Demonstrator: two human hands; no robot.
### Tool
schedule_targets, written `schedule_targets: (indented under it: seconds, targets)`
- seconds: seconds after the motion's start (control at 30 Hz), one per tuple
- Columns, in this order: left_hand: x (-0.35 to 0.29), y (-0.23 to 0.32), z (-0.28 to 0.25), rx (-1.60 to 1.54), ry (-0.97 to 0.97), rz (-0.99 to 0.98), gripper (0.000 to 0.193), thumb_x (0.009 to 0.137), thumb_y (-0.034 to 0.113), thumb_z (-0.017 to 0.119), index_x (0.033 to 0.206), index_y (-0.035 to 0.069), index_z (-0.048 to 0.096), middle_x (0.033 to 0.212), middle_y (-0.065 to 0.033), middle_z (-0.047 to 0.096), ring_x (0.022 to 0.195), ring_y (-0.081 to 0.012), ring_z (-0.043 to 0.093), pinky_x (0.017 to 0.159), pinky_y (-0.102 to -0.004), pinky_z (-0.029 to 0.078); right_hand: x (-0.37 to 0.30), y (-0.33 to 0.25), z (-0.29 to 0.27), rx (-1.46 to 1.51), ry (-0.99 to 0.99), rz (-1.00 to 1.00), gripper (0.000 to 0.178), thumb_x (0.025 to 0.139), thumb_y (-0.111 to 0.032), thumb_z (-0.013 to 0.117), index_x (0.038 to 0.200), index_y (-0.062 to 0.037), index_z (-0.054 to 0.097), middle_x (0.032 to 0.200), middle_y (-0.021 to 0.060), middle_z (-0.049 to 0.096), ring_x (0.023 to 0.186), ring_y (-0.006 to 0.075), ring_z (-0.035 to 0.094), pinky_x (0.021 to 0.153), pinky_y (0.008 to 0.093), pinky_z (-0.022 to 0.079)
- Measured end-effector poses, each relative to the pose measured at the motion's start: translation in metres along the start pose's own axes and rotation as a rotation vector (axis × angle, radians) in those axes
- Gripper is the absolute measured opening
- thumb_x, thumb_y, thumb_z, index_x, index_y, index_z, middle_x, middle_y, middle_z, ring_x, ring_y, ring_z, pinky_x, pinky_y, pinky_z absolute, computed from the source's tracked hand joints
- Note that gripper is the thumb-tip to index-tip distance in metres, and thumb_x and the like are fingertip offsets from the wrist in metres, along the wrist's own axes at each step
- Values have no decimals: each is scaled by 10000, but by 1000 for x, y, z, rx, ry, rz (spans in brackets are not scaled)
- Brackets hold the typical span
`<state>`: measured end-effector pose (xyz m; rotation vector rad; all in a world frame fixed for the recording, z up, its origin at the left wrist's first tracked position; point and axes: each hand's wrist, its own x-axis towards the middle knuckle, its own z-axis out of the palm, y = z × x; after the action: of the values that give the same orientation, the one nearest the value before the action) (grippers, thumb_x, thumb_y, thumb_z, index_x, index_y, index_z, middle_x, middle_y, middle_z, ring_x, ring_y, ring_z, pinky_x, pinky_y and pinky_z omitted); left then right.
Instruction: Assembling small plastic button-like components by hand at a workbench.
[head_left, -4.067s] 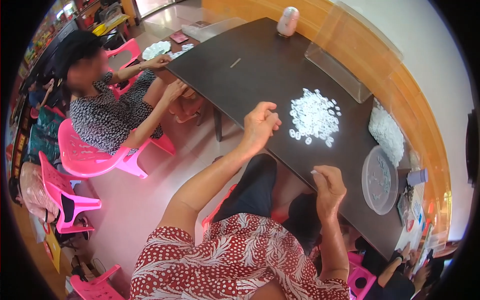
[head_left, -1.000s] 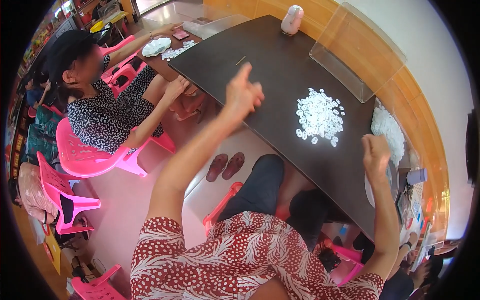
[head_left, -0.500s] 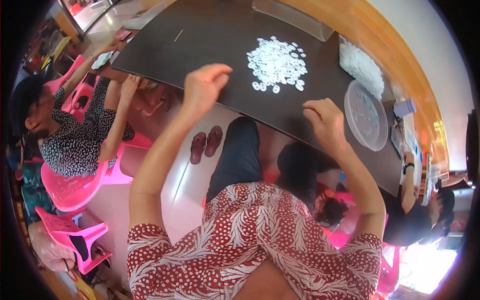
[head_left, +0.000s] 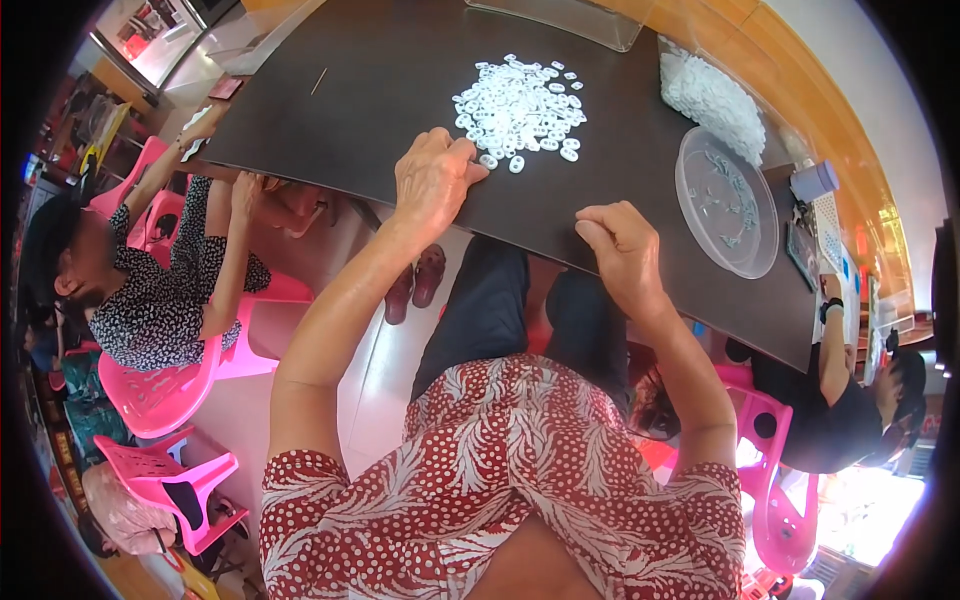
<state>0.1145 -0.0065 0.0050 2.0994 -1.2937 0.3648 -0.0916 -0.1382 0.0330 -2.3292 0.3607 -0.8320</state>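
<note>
A loose pile of small white oval pieces with holes [head_left: 520, 115] lies on the dark table [head_left: 340, 130] before me. My left hand [head_left: 435, 180] is at the near left edge of the pile, with fingers curled down and thumb beside the outermost pieces. What sits between its fingertips is hidden. My right hand [head_left: 625, 250] hovers over the table's near edge, right of the pile. Its fingers are folded and the thumb presses against the index finger; anything pinched there is too small to make out. A round clear tray [head_left: 700, 218] with small grey-green bits stands farther right.
Behind the tray lies a clear bag of white pieces [head_left: 710, 100]. A lavender cup [head_left: 814, 181] and a phone [head_left: 800, 250] are at the right. A thin stick [head_left: 319, 82] lies far left. Seated people flank the table, with a pink chair [head_left: 165, 385] at left.
My left hand has moved forward and right to the pile's edge, and its fingers have curled down. My right hand remains closed near the table edge. The view has shifted slightly.
</note>
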Motion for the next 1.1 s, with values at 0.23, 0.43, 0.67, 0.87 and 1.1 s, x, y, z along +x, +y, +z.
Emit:
schedule_targets:
  seconds: [0.23, 0.43, 0.67, 0.87, 1.1]
  targets:
    - [0, 6, -15, -132, -59, -88, 215, 686, 99, 706, 897, 88, 664, 760, -64, 540, 803, -245, 544, 688, -369, 440, 1, 2, 8, 56, 7, 18, 49, 741, -8, 617, 788, 3, 629, 718, 105, 610, 654, 253, 543, 603, 338, 442]
    - [2, -8, -16, -262, -139, -133, 243, 697, 78, 677, 940, 79, 665, 788, -64, 549, 810, -242, 542, 724, -353, 430, 0, 5, 10, 93, 18, 100, 62, 746, -10, 619, 805, 9, 630, 727, 105, 610, 659, 241, 541, 611, 330, 442]
    - [0, -3, -17, -91, -75, -37, 246, 677, 138, 714, 915, 86, 683, 806, -62, 569, 820, -230, 557, 731, -334, 445, -2, 9, 17, 119, 34, 79, 63, 743, 0, 618, 805, 5, 631, 725, 104, 606, 660, 239, 544, 613, 327, 441]
    - [-4, 6, 2, -76, 58, 49, 241, 598, 122, 748, 817, 83, 654, 802, -73, 544, 816, -269, 534, 680, -375, 465, -6, 6, 16, 127, 85, 18, 45, 751, 9, 613, 796, 3, 619, 696, 104, 578, 663, 238, 545, 609, 322, 429]
    - [-10, 11, -1, -161, 123, 2, 240, 598, 57, 743, 815, 55, 641, 775, -65, 530, 778, -253, 523, 634, -370, 448, -9, 3, 16, 91, 23, 50, 86, 782, -2, 601, 864, 19, 617, 783, 95, 577, 714, 166, 553, 656, 266, 432]
